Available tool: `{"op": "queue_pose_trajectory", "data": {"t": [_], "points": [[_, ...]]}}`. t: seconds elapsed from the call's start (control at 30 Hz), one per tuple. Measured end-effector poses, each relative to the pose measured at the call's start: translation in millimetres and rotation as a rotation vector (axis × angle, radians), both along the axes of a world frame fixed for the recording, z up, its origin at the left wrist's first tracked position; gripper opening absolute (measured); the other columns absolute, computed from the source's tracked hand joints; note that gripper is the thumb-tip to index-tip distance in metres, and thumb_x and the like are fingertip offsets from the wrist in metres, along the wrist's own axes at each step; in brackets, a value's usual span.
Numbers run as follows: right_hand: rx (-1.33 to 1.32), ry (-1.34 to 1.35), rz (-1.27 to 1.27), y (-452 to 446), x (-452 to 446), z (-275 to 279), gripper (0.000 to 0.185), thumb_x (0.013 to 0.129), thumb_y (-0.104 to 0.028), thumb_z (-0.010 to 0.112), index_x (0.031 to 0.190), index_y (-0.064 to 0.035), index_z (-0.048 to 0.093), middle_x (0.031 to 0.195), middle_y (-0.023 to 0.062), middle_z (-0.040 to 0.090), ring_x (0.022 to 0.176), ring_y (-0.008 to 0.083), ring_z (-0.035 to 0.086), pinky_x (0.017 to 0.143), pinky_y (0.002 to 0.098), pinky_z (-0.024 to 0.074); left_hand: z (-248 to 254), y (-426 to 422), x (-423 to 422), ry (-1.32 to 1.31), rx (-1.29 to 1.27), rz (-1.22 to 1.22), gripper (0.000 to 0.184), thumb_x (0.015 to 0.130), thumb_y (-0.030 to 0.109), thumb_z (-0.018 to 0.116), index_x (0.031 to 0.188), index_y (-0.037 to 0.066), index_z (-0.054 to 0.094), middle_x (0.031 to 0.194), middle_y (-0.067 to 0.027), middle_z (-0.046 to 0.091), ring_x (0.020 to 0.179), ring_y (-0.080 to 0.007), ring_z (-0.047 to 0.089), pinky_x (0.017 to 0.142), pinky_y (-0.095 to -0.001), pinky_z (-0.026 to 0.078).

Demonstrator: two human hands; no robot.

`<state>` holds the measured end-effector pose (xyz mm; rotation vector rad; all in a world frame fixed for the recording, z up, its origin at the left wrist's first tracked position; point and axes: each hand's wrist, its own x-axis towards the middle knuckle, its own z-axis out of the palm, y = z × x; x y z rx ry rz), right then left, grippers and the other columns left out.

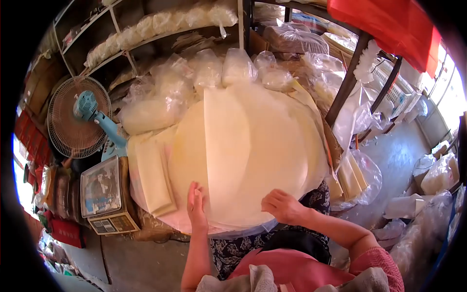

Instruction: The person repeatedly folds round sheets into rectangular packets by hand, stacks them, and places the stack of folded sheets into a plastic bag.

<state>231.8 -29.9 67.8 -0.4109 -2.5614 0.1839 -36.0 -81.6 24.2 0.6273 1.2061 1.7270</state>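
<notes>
A wide stack of thin, round, cream-coloured sheets (187, 141) covers the surface before me. On top lies a sheet folded to a straight left edge (233, 151); its material I cannot tell. My left hand (197, 209) is beside the near end of that straight edge, fingers stretched upward, nothing visible in it. Over the near right part of the top sheet is my right hand (284, 207), its fingers curled in; whatever they hold, if anything, is hidden. Left of the stack's middle rests a narrow folded bundle of similar sheets (154, 177).
A blue fan (87, 106) and a flat-topped scale-like device on a box (101, 187) stand at the left. Filled clear plastic bags (238, 68) line the back. A dark post (348, 80) rises at the right, near bagged folded sheets (351, 177).
</notes>
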Motion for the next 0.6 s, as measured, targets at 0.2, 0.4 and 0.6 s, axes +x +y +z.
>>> {"op": "queue_pose_trajectory", "data": {"t": [0.2,0.4,0.6], "points": [[-0.133,-0.051,-0.033,-13,22,-49,0.015,0.072,-0.01,0.061,0.086,-0.0036,0.058,0.088,0.009,0.056,0.083,0.028,0.054,0.078,0.035,0.045,30,-9,31,1.456,-0.004,-0.189,0.081,0.074,0.014,0.065,0.145,0.008,0.026,0.152,-0.0177,0.013,0.139,-0.0419,0.012,0.11,-0.0569,0.015],[-0.146,0.002,-0.01,-16,30,-37,0.027,0.064,-0.008,0.06,0.091,-0.0033,0.058,0.094,0.0098,0.057,0.089,0.0297,0.054,0.081,0.0365,0.0449,7,11,4,1.662,-0.215,-0.023,0.045,0.076,0.007,0.058,0.121,0.003,0.051,0.124,-0.0165,0.053,0.113,-0.0367,0.052,0.087,-0.0451,0.046],[-0.169,-0.036,-0.173,-32,30,-17,0.034,0.074,-0.008,0.058,0.108,-0.008,0.059,0.117,0.0098,0.057,0.117,0.0314,0.05,0.101,0.0501,0.0343,21,-8,-51,0.877,-0.422,0.351,0.029,0.089,0.021,0.054,0.078,-0.006,0.055,0.062,-0.0084,0.054,0.061,-0.0193,0.056,0.059,-0.0361,0.044]]}}
